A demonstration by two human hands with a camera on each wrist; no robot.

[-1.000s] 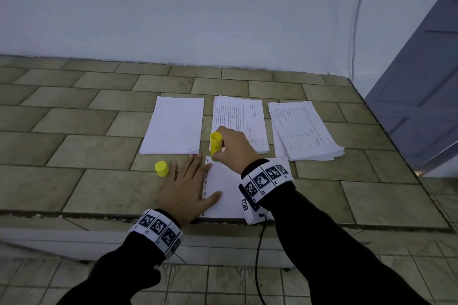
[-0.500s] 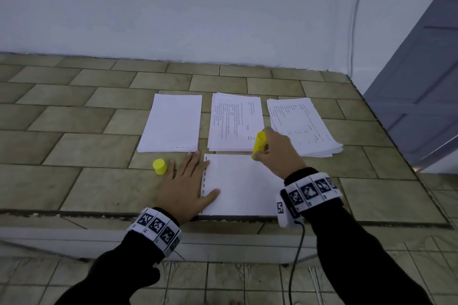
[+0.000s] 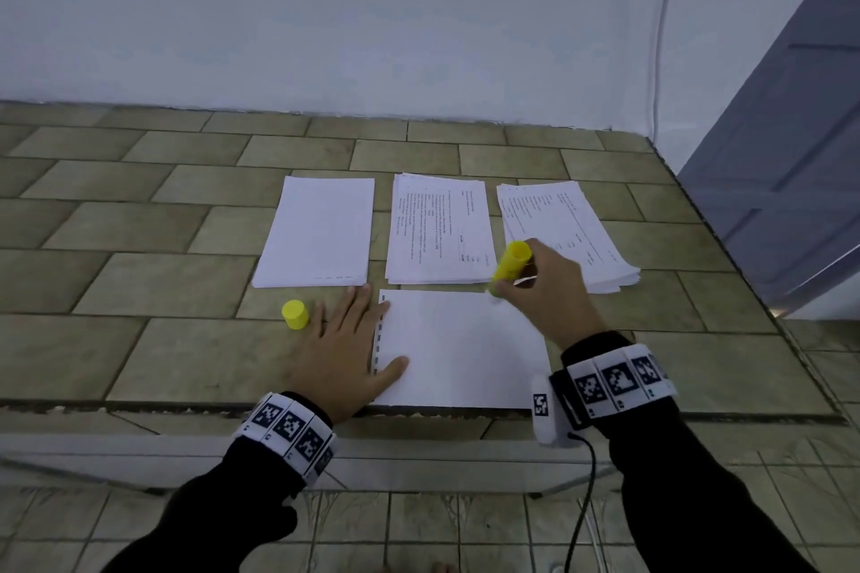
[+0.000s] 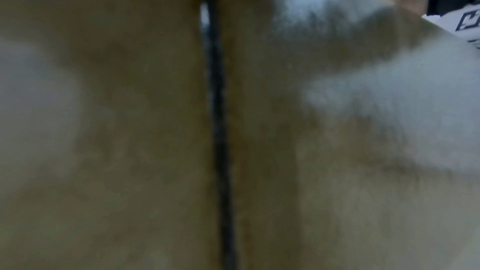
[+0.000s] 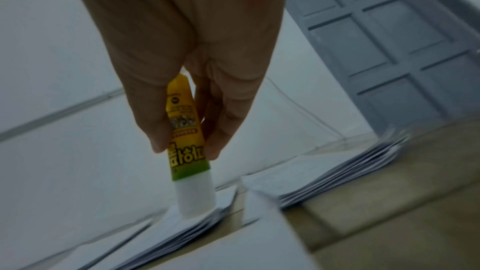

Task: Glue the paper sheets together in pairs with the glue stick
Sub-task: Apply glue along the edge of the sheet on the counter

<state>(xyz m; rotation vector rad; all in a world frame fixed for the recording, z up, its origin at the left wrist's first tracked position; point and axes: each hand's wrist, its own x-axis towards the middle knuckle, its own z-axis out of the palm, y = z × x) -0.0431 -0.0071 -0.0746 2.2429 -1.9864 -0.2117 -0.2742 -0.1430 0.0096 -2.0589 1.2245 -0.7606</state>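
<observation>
A blank white sheet [image 3: 456, 349] lies at the front edge of the tiled counter. My left hand [image 3: 346, 340] lies flat, fingers straight, thumb pressing the sheet's left edge. My right hand [image 3: 544, 293] grips the yellow glue stick [image 3: 511, 268], tilted, its white tip at the sheet's far right corner. In the right wrist view the fingers pinch the glue stick [image 5: 185, 137] with its white glue end [image 5: 196, 198] exposed. The yellow cap [image 3: 294, 315] stands left of my left hand. The left wrist view is blurred.
Three paper stacks lie behind the sheet: a blank one [image 3: 319, 230] at left, a printed one [image 3: 437, 230] in the middle, a fanned printed one [image 3: 563, 233] at right. A grey door [image 3: 791, 130] stands right of the counter's edge. A white wall rises behind.
My right hand has carried the glue stick rightward along the sheet's far edge, from its left corner to its right corner. The left hand has stayed flat on the sheet.
</observation>
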